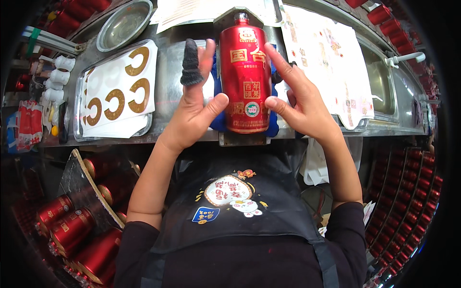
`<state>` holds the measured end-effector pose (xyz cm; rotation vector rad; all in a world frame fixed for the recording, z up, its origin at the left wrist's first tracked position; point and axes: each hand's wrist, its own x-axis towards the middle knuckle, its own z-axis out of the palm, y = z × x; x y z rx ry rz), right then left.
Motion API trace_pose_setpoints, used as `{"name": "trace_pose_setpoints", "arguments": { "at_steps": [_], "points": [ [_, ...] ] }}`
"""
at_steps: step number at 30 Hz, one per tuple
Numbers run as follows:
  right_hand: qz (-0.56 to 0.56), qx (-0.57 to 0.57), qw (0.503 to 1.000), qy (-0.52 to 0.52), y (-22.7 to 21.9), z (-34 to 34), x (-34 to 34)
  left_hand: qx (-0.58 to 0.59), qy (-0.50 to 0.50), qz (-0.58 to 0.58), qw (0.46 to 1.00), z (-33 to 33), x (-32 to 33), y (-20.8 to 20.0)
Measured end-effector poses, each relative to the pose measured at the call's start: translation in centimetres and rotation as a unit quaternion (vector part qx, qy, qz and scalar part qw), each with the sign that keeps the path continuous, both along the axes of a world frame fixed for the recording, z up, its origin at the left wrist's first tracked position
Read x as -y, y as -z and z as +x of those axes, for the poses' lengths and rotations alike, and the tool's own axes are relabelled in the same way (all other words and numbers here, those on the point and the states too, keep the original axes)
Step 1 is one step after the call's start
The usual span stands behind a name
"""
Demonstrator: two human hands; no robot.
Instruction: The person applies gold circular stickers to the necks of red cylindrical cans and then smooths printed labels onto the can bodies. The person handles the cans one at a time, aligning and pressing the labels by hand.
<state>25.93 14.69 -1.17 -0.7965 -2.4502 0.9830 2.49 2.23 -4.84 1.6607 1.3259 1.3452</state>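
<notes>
A shiny red bottle point(244, 72) with gold lettering and a small round green-and-white sticker lies in front of me, its neck pointing away. It rests on a blue cloth padding point(218, 122) over a metal stand. My left hand point(192, 108) is at its left side, open, fingers stretched upward and thumb near the lower part. Black finger covers point(191, 65) sit on that hand. On the other side, my right hand point(302, 103) is open too, index finger and thumb at the bottle's edge. Whether either hand touches the glass, I cannot tell.
Left on the metal counter, a tray point(79, 127) holds sheets with gold C-shaped labels point(114, 104); behind it stands a metal bowl point(124, 26). Printed transfer sheets point(326, 62) lie right, beside a sink point(384, 91). Red bottles point(74, 230) fill a crate lower left and racks point(408, 206) right.
</notes>
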Motion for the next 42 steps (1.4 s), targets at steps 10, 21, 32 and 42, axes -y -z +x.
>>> {"name": "trace_pose_setpoints", "arguments": {
  "at_steps": [10, 21, 32, 42],
  "points": [
    [0.046, 0.07, 0.996, -0.014, -2.1, -1.0, 0.7, -0.096, -0.009, -0.013, 0.995, 0.9, -0.3, -0.7],
    [0.047, 0.112, 0.993, -0.007, -3.0, -1.3, 0.5, -0.138, -0.018, 0.006, 0.99, 1.5, -0.3, -1.8],
    [0.023, 0.082, 0.996, -0.013, -2.7, -1.0, 0.0, -0.119, -0.011, 0.011, 0.993, 1.5, -0.4, -1.6],
    [0.049, 0.053, 0.997, -0.021, -1.5, -1.0, -0.2, -0.129, -0.017, 0.011, 0.991, 1.3, -0.6, -1.6]
  ]
}}
